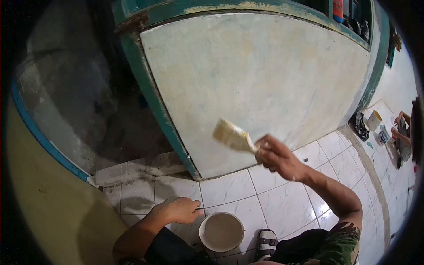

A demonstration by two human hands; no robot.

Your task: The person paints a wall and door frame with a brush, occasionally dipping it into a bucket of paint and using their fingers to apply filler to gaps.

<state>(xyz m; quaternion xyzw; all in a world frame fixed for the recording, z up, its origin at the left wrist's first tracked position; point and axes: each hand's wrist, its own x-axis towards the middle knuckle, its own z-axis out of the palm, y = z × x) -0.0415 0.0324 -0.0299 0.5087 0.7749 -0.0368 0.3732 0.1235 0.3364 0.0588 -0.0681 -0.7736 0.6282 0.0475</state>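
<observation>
1 right hand gripping 1 brush | 1 left hand, seemingly empty

Right grip closed and raised; left hand lower, fingers bent.

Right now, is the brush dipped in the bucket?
No, the brush is held up by the right hand in front of the white panel, away from the bucket.
</observation>
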